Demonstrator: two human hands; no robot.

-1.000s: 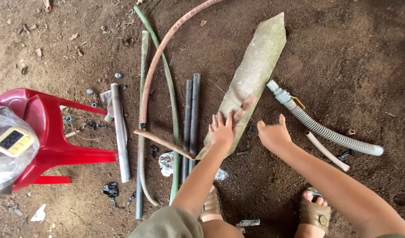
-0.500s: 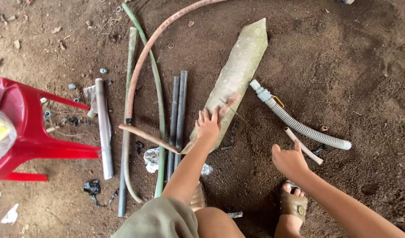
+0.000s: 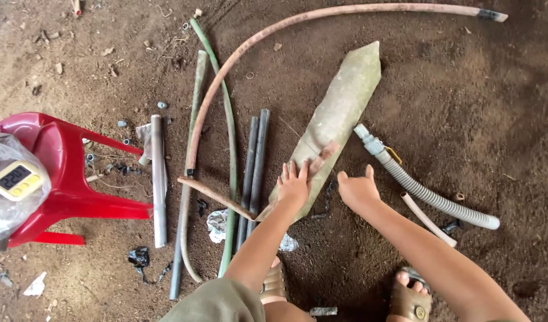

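A long, pale, pointed slab (image 3: 340, 116) lies flat on the dirt ground, its tip pointing away from me. My left hand (image 3: 295, 183) rests flat on the slab's near end, fingers spread. My right hand (image 3: 357, 189) hovers just right of that end, fingers loosely curled, holding nothing. A thin brown stick (image 3: 217, 197) lies just left of my left hand. A grey corrugated hose (image 3: 426, 194) with a white fitting runs off to the right of my right hand.
Two dark pipes (image 3: 255, 167), a green hose (image 3: 226, 143), a long curved pinkish hose (image 3: 298, 24) and a grey pipe (image 3: 159, 179) lie left of the slab. A red plastic chair (image 3: 65, 179) holds a bagged digital device (image 3: 14, 179). My sandalled feet (image 3: 411, 298) are below.
My right hand came back from near my foot up to the slab's near end. My left hand stayed on the slab. The view shifted.
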